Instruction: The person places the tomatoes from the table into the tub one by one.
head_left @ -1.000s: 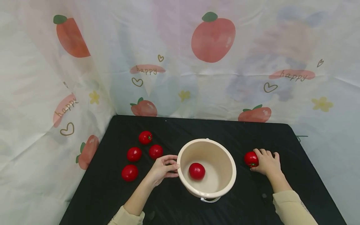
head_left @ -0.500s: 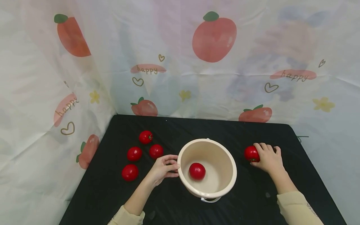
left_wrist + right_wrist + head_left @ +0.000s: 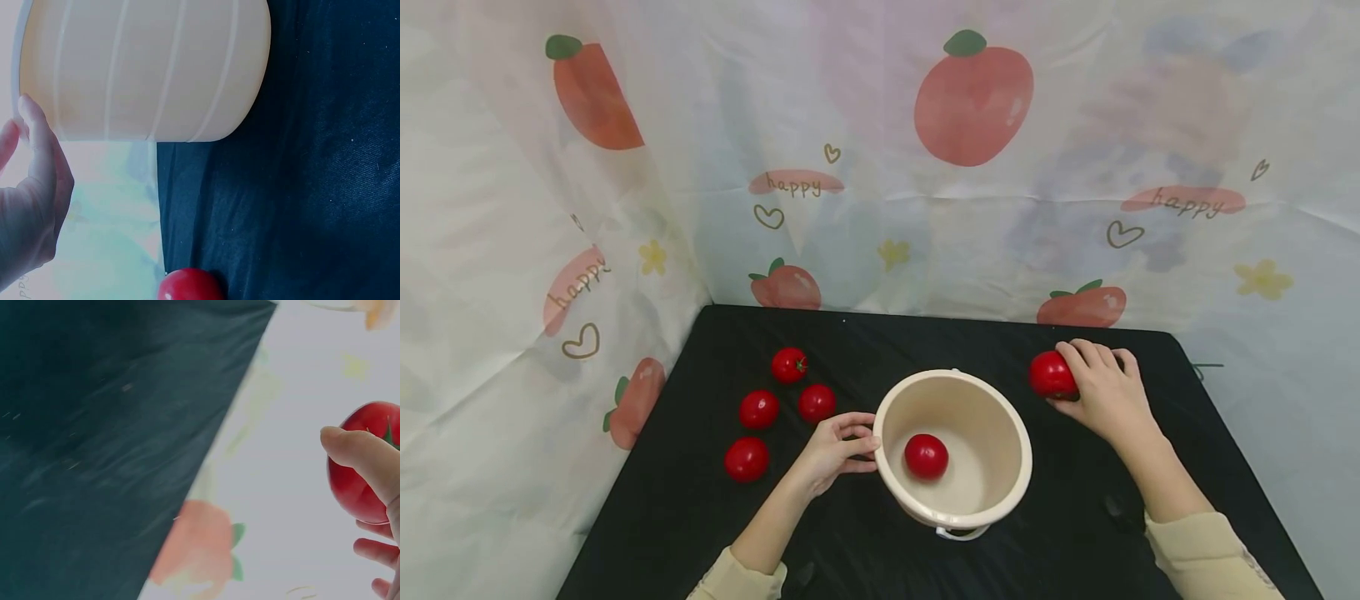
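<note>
A cream bucket [image 3: 951,417] stands in the middle of the table with one tomato [image 3: 926,457] on its bottom. My left hand [image 3: 837,455] pinches the bucket's left rim, thumb against fingers; the left wrist view shows the bucket's ribbed wall [image 3: 144,69] beside that hand [image 3: 37,187]. To the bucket's right, my right hand [image 3: 1105,390] grips a red tomato [image 3: 1051,374]. In the right wrist view this tomato [image 3: 359,481] has a green stem, and the thumb lies across it, off the table.
Several tomatoes lie left of the bucket, among them a far one [image 3: 788,365] and a near one [image 3: 747,459]. A black cloth [image 3: 1000,558] covers the table. Patterned curtain [image 3: 865,108] hangs behind and to the left. The bucket's handle [image 3: 962,533] hangs at its front.
My right hand has lifted the tomato from the cloth and carried it farther back and a little left. My left hand and the bucket have stayed in place.
</note>
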Action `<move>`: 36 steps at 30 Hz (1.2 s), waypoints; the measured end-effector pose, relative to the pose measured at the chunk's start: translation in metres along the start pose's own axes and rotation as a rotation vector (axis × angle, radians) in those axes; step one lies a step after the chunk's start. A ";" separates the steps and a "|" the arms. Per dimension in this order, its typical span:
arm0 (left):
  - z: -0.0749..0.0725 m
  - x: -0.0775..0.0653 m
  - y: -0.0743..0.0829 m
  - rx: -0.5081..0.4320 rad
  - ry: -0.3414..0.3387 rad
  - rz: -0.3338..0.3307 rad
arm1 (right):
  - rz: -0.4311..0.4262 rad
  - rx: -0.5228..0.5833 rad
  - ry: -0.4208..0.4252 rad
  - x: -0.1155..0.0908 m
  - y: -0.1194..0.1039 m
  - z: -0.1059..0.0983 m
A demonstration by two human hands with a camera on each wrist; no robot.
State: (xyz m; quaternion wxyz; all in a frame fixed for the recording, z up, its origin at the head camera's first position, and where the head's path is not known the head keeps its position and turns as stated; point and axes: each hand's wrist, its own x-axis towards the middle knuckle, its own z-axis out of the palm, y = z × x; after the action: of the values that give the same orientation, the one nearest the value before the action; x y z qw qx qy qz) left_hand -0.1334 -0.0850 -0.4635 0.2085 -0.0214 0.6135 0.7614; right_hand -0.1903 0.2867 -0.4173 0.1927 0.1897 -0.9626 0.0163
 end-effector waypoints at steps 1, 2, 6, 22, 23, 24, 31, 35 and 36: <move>0.000 0.000 0.000 -0.001 -0.002 0.001 | -0.016 0.004 0.016 0.002 -0.004 -0.003; 0.000 0.000 0.000 0.000 -0.002 0.002 | -0.034 0.010 0.034 0.004 -0.008 -0.006; -0.001 0.000 -0.001 -0.002 -0.004 0.003 | -0.106 0.027 0.099 0.010 -0.024 -0.015; -0.001 0.002 -0.002 -0.006 0.008 -0.007 | -0.357 0.111 0.027 0.015 -0.099 -0.006; -0.001 0.002 -0.002 -0.005 0.008 -0.006 | -0.379 0.116 0.010 0.015 -0.103 -0.002; -0.001 0.002 -0.002 -0.007 0.009 -0.009 | -0.400 0.120 -0.005 0.014 -0.108 0.001; -0.001 0.001 -0.001 0.002 0.005 -0.008 | -0.534 0.124 -0.124 0.008 -0.135 0.022; -0.002 0.002 -0.003 0.004 0.005 -0.009 | -0.593 0.088 -0.167 0.005 -0.144 0.032; -0.002 0.002 -0.003 0.004 0.004 -0.009 | -0.607 0.076 -0.179 0.005 -0.145 0.034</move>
State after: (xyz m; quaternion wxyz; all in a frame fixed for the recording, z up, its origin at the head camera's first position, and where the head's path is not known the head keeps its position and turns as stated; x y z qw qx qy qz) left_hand -0.1350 -0.0860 -0.4673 0.2104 -0.0253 0.6154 0.7592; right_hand -0.1525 0.1470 -0.4527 0.0959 0.4760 -0.8739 -0.0230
